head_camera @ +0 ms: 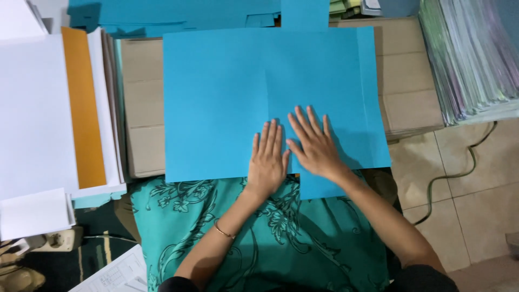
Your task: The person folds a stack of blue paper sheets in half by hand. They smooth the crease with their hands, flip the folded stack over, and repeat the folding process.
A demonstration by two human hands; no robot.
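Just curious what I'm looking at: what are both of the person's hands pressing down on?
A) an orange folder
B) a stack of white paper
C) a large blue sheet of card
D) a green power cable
C: the left hand and right hand lie flat, side by side, on the blue sheet spread over the cardboard box.

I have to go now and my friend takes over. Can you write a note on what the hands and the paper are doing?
Left hand: flat, palm down, on the blue sheet near its front edge.
Right hand: flat beside it, fingers spread, on the same sheet.
The sheet lies on a brown board, with a fold line up its middle.
Done: sheet laid out and creased.
Left: cannot tell.
White stack at left, paper pile at right.
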